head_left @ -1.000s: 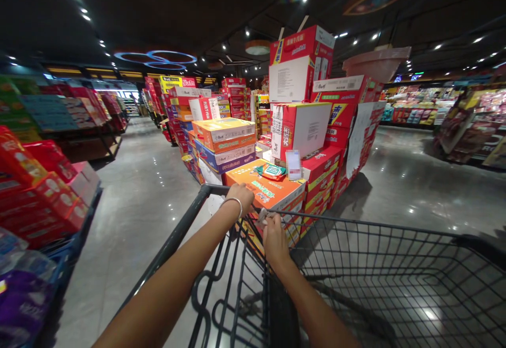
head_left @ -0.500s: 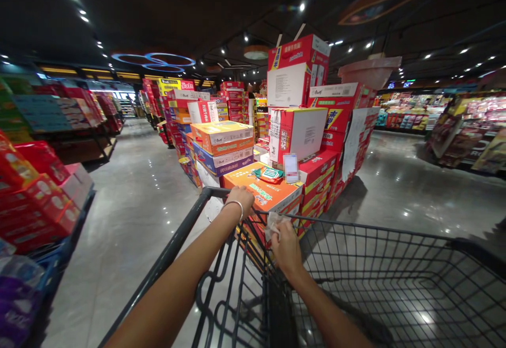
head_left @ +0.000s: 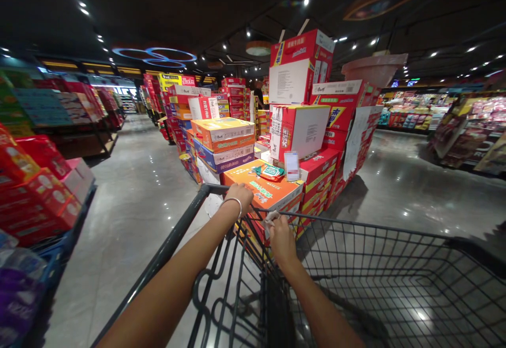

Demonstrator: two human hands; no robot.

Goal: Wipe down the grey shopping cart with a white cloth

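Head view, our right hand (head_left: 283,238) pinching a crumpled whitish tissue (head_left: 271,216), half-hidden, at a black wire shopping cart (head_left: 184,219), our left hand (head_left: 239,196) atop it, its hidden grip we cannot tell, cart cropped below.

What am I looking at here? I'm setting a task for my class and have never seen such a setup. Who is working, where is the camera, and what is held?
There is no machine: these are a person's two bare hands. One camera, worn on the head, takes every picture, looking forward and down. The left grip, with a bracelet at the wrist, rests on the frame of a shopping cart. The right grip pinches a crumpled white tissue near the cart's rim. Ahead, a green-and-orange pack, apparently wipes, lies on an orange carton. Beside it is what looks like a phone, its screen blurred; I cannot tell how it is propped. More cartons are stacked behind.
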